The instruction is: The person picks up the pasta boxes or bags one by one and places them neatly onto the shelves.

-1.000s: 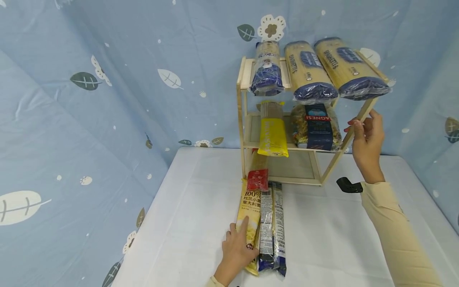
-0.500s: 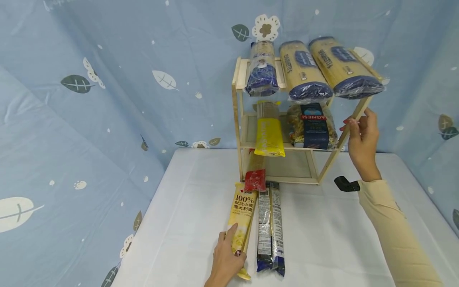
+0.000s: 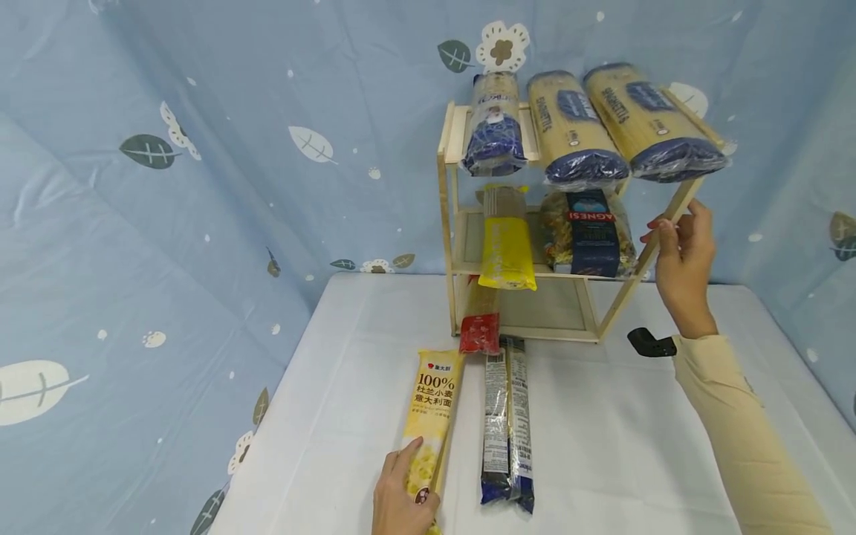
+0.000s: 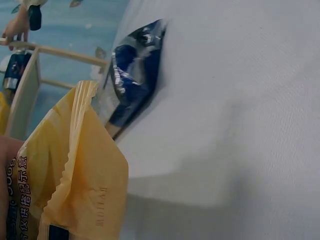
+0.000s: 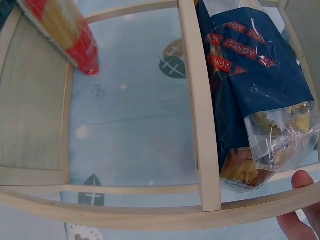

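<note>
My left hand point(image 3: 403, 499) holds a long yellow packet of spaghetti point(image 3: 430, 405) by its near end, in front of the shelf rack. In the left wrist view the packet's folded end point(image 4: 102, 175) fills the lower left, with part of the hand at the edge. My right hand point(image 3: 689, 264) grips the right front post of the wooden rack point(image 3: 618, 308); in the right wrist view its fingertips point(image 5: 302, 179) curl around the wood. A dark-blue packet of long pasta point(image 3: 506, 431) lies on the table right of the yellow one.
Three blue-ended pasta bags, including a spaghetti bag point(image 3: 575, 134), lie on the rack's top. A yellow packet point(image 3: 507, 249) and an Agnesi pasta bag point(image 3: 591, 230) occupy the middle shelf. A red-ended packet point(image 3: 480, 331) juts from the bottom shelf. Patterned cloth point(image 3: 221, 171) surrounds the white table.
My left hand has moved left and nearer with the yellow packet, drawing it from beside the blue one and out from under the red-ended packet. My right hand stays on the post.
</note>
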The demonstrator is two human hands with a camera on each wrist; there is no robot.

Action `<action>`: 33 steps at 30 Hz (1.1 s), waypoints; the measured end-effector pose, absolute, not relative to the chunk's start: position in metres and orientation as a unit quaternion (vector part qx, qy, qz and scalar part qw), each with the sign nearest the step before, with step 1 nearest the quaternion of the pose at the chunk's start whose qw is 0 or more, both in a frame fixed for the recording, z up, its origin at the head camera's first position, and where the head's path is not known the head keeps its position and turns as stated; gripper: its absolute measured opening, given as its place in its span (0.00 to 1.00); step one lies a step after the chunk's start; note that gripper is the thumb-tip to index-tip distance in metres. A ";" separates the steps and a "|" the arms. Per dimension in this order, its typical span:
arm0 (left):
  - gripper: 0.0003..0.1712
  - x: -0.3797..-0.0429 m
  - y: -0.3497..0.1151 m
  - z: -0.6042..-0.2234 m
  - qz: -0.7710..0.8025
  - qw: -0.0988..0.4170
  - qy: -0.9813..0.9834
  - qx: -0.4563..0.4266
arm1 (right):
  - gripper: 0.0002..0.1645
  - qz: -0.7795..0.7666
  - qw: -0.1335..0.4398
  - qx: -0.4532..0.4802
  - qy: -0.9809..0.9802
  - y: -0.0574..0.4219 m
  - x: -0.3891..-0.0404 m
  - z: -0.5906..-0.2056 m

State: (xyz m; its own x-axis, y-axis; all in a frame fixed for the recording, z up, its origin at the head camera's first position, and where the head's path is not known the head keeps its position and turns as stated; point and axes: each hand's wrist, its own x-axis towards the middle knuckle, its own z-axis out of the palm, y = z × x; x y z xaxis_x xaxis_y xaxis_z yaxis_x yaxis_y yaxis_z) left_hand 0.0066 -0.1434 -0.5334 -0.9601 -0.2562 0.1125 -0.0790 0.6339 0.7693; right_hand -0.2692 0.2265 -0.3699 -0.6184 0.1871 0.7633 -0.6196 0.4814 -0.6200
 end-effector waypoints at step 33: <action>0.47 -0.040 -0.100 -0.480 -0.509 0.063 -0.858 -0.031 | 0.22 0.489 0.410 0.152 -0.755 0.227 -0.267 -0.370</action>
